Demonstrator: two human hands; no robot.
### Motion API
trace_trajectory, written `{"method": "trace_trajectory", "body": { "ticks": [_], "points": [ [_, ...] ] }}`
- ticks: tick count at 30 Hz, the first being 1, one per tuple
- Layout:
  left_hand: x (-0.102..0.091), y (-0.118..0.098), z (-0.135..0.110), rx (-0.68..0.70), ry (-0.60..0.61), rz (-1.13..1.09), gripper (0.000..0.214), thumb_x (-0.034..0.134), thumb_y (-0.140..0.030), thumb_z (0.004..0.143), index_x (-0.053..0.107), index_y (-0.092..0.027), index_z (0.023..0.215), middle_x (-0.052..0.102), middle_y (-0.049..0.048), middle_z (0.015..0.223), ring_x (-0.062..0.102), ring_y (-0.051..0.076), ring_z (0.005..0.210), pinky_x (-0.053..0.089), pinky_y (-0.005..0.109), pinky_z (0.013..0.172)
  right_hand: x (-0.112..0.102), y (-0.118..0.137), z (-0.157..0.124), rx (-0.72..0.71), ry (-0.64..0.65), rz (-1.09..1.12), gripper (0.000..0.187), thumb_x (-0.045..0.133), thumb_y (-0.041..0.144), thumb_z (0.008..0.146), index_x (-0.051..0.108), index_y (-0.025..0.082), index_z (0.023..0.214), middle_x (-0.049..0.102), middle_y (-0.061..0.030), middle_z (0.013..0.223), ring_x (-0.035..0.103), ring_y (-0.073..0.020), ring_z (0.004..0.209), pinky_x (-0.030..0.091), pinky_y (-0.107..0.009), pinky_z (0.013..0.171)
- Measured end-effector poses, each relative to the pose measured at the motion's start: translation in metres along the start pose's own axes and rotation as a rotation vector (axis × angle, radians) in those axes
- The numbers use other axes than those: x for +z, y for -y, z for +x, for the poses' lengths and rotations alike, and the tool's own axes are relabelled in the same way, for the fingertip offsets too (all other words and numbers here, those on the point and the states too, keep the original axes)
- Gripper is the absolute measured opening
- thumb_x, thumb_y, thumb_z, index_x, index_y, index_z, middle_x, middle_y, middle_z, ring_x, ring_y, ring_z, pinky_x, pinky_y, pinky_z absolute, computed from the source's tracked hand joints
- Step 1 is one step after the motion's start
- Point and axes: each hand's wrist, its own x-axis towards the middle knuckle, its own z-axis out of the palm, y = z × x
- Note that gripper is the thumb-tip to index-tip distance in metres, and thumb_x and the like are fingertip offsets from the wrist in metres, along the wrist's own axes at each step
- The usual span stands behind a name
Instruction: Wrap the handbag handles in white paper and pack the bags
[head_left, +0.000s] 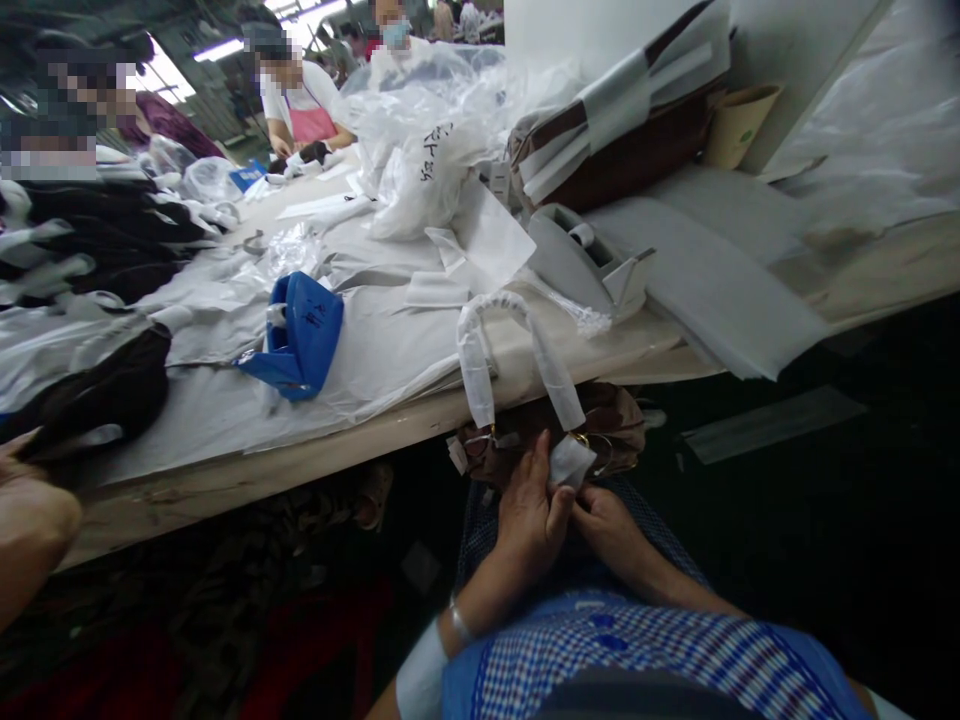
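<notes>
A brown handbag (619,425) rests on my lap against the table's front edge. Its handle (487,345) stands up in an arch, wrapped in white padding, with gold-coloured metal at the ends. A small white wrapped piece (571,462) hangs by the right end of the handle. My left hand (529,510) lies on the front of the bag, fingers stretched out and thumb beside the white piece. Fingers bent, my right hand (611,520) pinches at the lower edge of that piece; its fingertips are partly hidden.
On the table (390,425) are a blue tape dispenser (319,325), a grey tape dispenser (574,260), plastic bags (427,180), another wrapped brown bag (637,150) and a paper cup (739,125). Dark wrapped bags lie left, near another person's hand (34,515). Co-workers stand beyond.
</notes>
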Motion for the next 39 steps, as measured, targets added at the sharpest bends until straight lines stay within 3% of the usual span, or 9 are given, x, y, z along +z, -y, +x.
{"method": "trace_trajectory", "body": {
  "ticks": [3,6,11,14,18,22,27,34,39],
  "points": [
    [-0.006,-0.001,0.000,0.022,0.038,-0.175,0.074,0.028,-0.064,0.096,0.029,-0.019,0.155,0.033,0.0097,0.159,0.029,0.029,0.147,0.024,0.045,0.121,0.000,0.001,0.000,0.007,-0.026,0.003,0.056,0.063,0.066,0.080,0.074,0.013,0.096,0.075,-0.0083,0.085,0.068,-0.0284,0.083,0.052,-0.035,0.075],
    [-0.017,-0.001,-0.001,-0.109,-0.007,-0.415,0.073,0.023,-0.063,0.098,0.034,-0.016,0.153,0.042,0.0121,0.154,0.038,0.028,0.142,0.029,0.043,0.119,0.000,0.005,-0.001,0.078,0.015,0.051,0.058,0.060,0.068,0.080,0.072,0.013,0.095,0.071,-0.0059,0.071,0.067,-0.0238,0.068,0.052,-0.032,0.066],
    [-0.036,0.003,-0.010,-0.384,0.063,-0.520,0.051,0.058,-0.054,0.090,0.068,-0.012,0.117,0.072,0.0127,0.114,0.066,0.028,0.108,0.049,0.037,0.096,-0.005,0.009,-0.002,0.107,0.069,0.100,0.051,0.062,0.065,0.081,0.068,0.014,0.090,0.070,-0.0037,0.073,0.064,-0.0187,0.064,0.051,-0.030,0.064],
    [-0.040,0.005,-0.016,-0.429,0.129,-0.591,0.044,0.069,-0.045,0.083,0.069,-0.012,0.111,0.074,0.0099,0.104,0.068,0.025,0.095,0.052,0.031,0.083,-0.007,0.008,-0.001,0.088,0.083,0.072,0.048,0.062,0.063,0.083,0.066,0.015,0.081,0.067,-0.0018,0.068,0.060,-0.0163,0.062,0.049,-0.028,0.063],
    [-0.037,0.006,-0.017,-0.464,0.078,-0.607,0.037,0.074,-0.035,0.077,0.068,-0.011,0.104,0.074,0.0089,0.096,0.068,0.021,0.087,0.051,0.028,0.077,-0.007,0.006,-0.001,0.069,0.072,-0.021,0.046,0.062,0.061,0.085,0.068,0.015,0.083,0.068,-0.0027,0.070,0.063,-0.0183,0.068,0.050,-0.031,0.070],
    [-0.029,0.005,-0.015,-0.424,0.025,-0.549,0.032,0.074,-0.032,0.077,0.067,-0.013,0.101,0.073,0.0078,0.094,0.068,0.021,0.086,0.051,0.028,0.075,-0.006,0.007,-0.001,0.088,0.042,0.019,0.048,0.069,0.057,0.081,0.069,0.015,0.104,0.075,-0.0082,0.093,0.069,-0.0259,0.090,0.053,-0.038,0.085],
    [-0.028,0.001,-0.020,-0.344,-0.107,-0.477,0.036,0.073,-0.026,0.078,0.062,-0.016,0.110,0.070,0.0074,0.106,0.067,0.021,0.096,0.052,0.030,0.086,-0.003,0.014,-0.005,0.090,0.078,0.130,0.049,0.076,0.052,0.075,0.070,0.016,0.108,0.074,-0.0102,0.108,0.068,-0.0286,0.102,0.051,-0.043,0.096],
    [-0.022,0.001,-0.039,-0.116,-0.153,-0.129,0.045,0.063,-0.029,0.089,0.056,-0.019,0.132,0.062,0.0112,0.132,0.057,0.026,0.123,0.044,0.042,0.108,0.000,0.015,-0.002,0.086,-0.061,0.118,0.045,0.080,0.048,0.069,0.073,0.015,0.099,0.076,-0.0110,0.099,0.070,-0.0306,0.096,0.055,-0.041,0.088],
    [-0.017,0.012,-0.044,-0.028,-0.160,-0.044,0.044,0.052,-0.024,0.095,0.054,-0.023,0.140,0.058,0.0086,0.140,0.053,0.023,0.131,0.044,0.041,0.112,0.007,0.018,-0.002,0.113,-0.107,0.182,0.045,0.084,0.048,0.063,0.074,0.017,0.094,0.076,-0.0092,0.095,0.070,-0.0279,0.086,0.057,-0.038,0.079]
  ]
}}
